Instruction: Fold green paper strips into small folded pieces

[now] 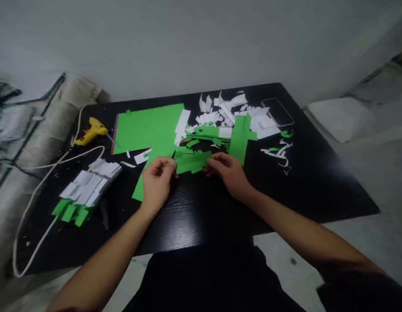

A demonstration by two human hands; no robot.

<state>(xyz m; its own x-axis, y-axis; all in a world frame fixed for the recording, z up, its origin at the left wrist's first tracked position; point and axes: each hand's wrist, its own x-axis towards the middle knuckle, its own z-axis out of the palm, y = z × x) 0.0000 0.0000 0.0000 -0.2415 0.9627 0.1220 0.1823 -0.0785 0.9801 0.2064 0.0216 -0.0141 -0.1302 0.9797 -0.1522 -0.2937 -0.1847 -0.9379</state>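
A small pile of green paper strips (192,162) lies on the black table (201,212) in front of me. My left hand (157,182) is curled, its fingers pinching the left end of the strips. My right hand (229,173) is curled too, fingertips gripping the right end of the same pile. A longer green piece (140,184) lies partly under my left hand.
A large green sheet (145,128) lies behind, with white and green scraps (227,117) at the back. A yellow glue gun (89,131) with a white cable (41,173) sits left. Stacked white and green strips (85,186) lie front left. A phone (277,112) lies back right.
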